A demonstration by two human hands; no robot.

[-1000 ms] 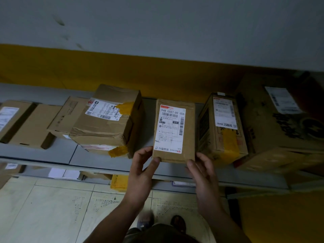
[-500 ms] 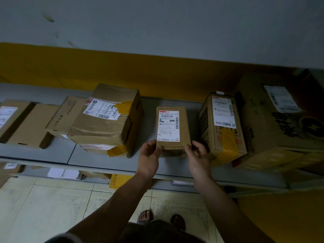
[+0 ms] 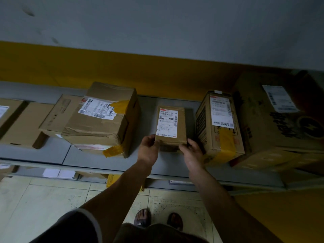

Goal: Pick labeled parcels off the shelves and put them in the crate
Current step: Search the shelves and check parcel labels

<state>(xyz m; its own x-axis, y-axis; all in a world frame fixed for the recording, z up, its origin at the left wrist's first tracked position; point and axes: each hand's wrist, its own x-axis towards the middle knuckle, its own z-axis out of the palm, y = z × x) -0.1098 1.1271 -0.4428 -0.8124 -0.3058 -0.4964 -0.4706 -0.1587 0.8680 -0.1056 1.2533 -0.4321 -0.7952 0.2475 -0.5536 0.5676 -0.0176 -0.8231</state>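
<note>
A small brown cardboard parcel (image 3: pixel 171 126) with a white barcode label on top sits on the grey shelf (image 3: pixel 98 160), between two bigger boxes. My left hand (image 3: pixel 149 149) grips its near left corner, thumb on top. My right hand (image 3: pixel 192 152) grips its near right corner. Both arms reach up from the bottom of the view. No crate is in sight.
A dented labeled box with yellow tape (image 3: pixel 103 118) lies left of the parcel, an upright labeled box (image 3: pixel 219 127) right of it, then a large dark-printed carton (image 3: pixel 280 123). Flat boxes (image 3: pixel 22 123) lie far left. Below are a lower shelf, tiled floor and my sandaled feet.
The small parcel has moved away from me, deeper onto the shelf, with both hands staying on its near corners and my arms stretching further out.
</note>
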